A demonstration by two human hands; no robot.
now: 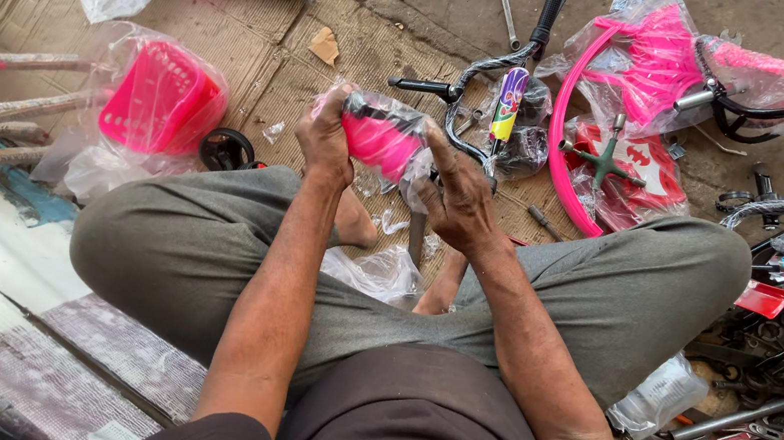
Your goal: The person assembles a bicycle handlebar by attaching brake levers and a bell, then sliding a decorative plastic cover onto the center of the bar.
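While both hands close around it, the pink part [381, 138] wrapped in clear plastic sits above the crossed legs. The left hand [327, 136] has a tight grip on its left end; the right hand [455, 198] pinches the wrap at the right end, fingers curled narrow. Black handlebars [493, 67] lie just beyond on the cardboard floor [264, 42]. A bagged pink basket [161, 99] rests to the left, bagged pink mudguards [634, 70] to the right, leaving little open room.
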